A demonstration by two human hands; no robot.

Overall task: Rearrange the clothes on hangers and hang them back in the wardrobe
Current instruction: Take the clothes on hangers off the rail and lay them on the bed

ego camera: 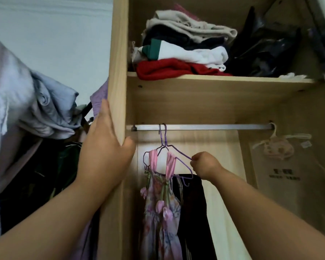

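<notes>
L hand [105,147] & R hand [204,166] both bare, forearms bare too. L forearm [54,222] fills lower left of frame: v. wide at bottom edge, narrowing twd wrist nr centre. R forearm [261,209] comes in from lower right w/ same taper. Bare right out to frame edges. L hand broad, w/ blunt thumb [129,145]. R hand looks smaller, rounded knuckles.

Pale wall [54,34] left (soft daylight); light-wood wardrobe [118,53] right.
</notes>
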